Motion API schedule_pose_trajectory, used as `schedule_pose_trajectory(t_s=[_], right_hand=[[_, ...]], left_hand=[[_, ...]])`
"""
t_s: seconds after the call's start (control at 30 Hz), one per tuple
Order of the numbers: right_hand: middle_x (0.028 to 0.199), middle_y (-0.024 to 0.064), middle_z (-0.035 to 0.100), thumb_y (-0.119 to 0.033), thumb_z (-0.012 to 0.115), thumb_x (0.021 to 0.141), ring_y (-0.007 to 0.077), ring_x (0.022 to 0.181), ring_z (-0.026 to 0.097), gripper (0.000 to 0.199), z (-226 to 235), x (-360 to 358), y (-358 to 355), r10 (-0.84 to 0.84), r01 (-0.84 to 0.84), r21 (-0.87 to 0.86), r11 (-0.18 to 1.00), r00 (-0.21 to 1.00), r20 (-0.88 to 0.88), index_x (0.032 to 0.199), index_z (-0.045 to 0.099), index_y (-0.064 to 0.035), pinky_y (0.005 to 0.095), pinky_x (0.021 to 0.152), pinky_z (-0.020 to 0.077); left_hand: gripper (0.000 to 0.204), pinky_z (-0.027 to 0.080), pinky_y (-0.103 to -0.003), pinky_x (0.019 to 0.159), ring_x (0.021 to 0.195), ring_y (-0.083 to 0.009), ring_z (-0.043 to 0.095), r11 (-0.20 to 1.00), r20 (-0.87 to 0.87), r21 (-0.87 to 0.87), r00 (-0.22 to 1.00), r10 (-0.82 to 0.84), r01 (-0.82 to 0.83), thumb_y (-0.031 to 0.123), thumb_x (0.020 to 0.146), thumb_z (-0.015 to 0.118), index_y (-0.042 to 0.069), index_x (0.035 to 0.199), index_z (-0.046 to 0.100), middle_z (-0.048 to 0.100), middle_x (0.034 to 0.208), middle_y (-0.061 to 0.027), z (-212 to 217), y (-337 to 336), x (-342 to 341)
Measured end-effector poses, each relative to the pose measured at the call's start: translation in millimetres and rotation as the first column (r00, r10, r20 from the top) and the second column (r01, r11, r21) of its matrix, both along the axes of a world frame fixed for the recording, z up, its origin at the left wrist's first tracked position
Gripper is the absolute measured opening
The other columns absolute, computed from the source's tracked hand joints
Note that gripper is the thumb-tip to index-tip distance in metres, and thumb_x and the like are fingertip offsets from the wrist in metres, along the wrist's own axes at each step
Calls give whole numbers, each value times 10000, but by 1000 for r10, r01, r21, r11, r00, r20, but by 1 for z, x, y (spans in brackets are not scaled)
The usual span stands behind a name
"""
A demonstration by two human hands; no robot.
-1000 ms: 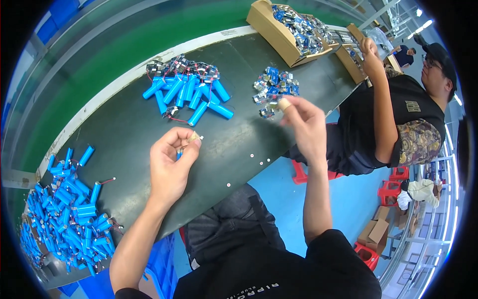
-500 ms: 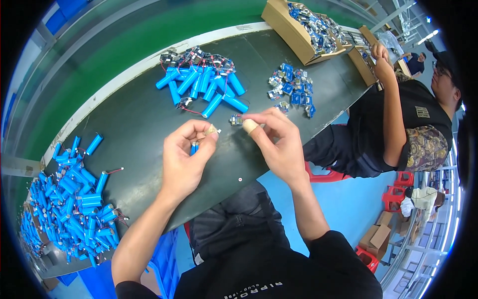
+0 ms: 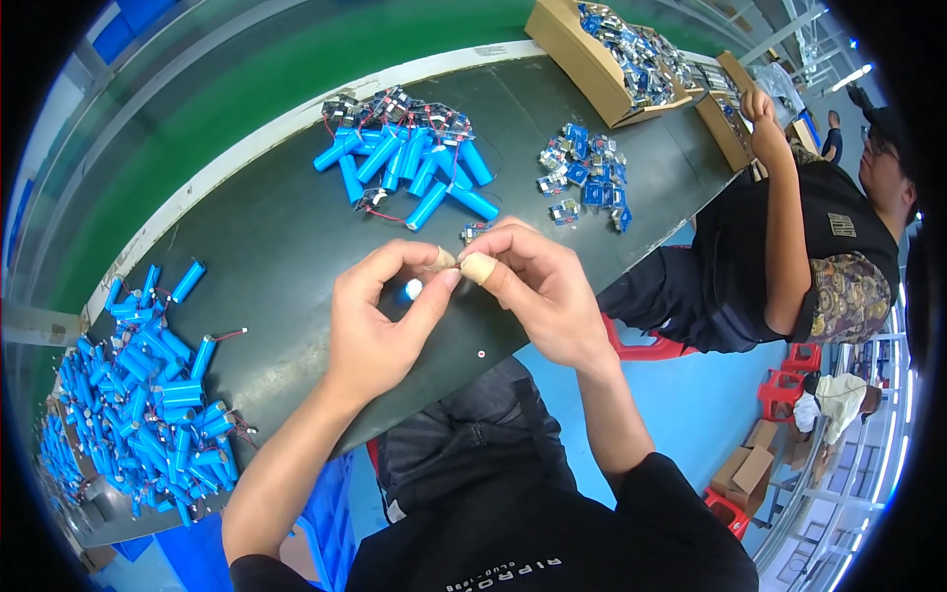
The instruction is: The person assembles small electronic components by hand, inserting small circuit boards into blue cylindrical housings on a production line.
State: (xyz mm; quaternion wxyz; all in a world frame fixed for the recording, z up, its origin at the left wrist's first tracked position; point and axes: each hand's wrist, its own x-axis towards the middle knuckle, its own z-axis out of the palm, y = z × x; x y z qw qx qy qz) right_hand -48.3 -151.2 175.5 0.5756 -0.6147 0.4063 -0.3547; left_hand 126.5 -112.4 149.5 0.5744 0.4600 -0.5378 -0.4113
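My left hand (image 3: pixel 380 321) is closed, thumb and index finger pinching the thin lead of a blue cylindrical battery (image 3: pixel 407 293). The battery's pale end shows in the curl of that hand, over the table. My right hand (image 3: pixel 538 286) is closed too, its thumb tip meeting the left fingertips. What lies between the right fingers is hidden. Tape or finger covers wrap a fingertip on the left and the thumb on the right. Just beyond the right fingers is a small circuit board (image 3: pixel 473 233), partly covered; whether they touch it I cannot tell.
Batteries joined to boards (image 3: pixel 419 163) lie at the far middle of the dark table (image 3: pixel 296 276). A large heap of blue batteries (image 3: pixel 148 395) covers the left. Loose boards (image 3: pixel 589 178) and a cardboard box of boards (image 3: pixel 577 64) stand far right. A co-worker (image 3: pixel 779 237) sits at right.
My hands have come together: the right moved left and down from beside the small board to the left fingertips. The white plug at the left fingertips is now hidden, and more of the battery's end shows.
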Motion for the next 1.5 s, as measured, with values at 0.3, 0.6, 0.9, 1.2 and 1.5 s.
schedule_pose_trajectory(t_s=[0.3, 0.6, 0.9, 1.2, 1.5], right_hand=[[855, 79, 653, -30, 722, 828, 154, 786, 613, 123, 0, -3, -8, -5, -93, -569, 817, 986, -169, 949, 739, -20, 271, 669, 479], [876, 50, 638, -20, 687, 849, 117, 769, 593, 143, -4, -2, -11, 74, -99, -330, 939, 994, -87, 984, 734, -14, 246, 647, 460], [872, 28, 579, -139, 721, 853, 71, 659, 499, 258, -3, -26, -28, -214, 26, -341, 940, 823, -526, 1068, 702, 3, 244, 616, 417], [843, 37, 554, -143, 759, 804, 112, 595, 454, 279, -6, -12, -19, -241, 5, -413, 911, 818, -522, 1054, 717, -27, 285, 577, 400], [830, 67, 569, -144, 753, 821, 106, 612, 511, 263, -16, 3, -9, -307, 54, -477, 877, 827, -472, 1020, 659, -1, 288, 574, 417]], left_hand=[[126, 477, -224, 694, 761, -66, 603, 944, -405, 241, 907, -113, 225, 8, 847, 703, -31, 963, 672, 679, 872, -30, 8, 1, 8], [83, 338, -179, 515, 593, -4, 443, 998, 16, 55, 999, 43, -43, -2, 817, 703, -17, 896, 685, 552, 712, 38, 3, 3, 4], [87, 410, -204, 633, 702, -47, 504, 985, 40, 126, 993, 115, -119, -31, 847, 678, -57, 929, 670, 609, 797, 1, 3, 2, 7], [99, 333, -178, 537, 618, -1, 438, 979, -51, 141, 987, 155, -147, -16, 842, 684, -41, 935, 662, 520, 688, 55, 1, -2, 4], [80, 319, -177, 533, 615, 3, 429, 975, -81, 159, 983, 167, -153, -4, 846, 686, -37, 916, 670, 509, 683, 66, 1, -3, 4]])
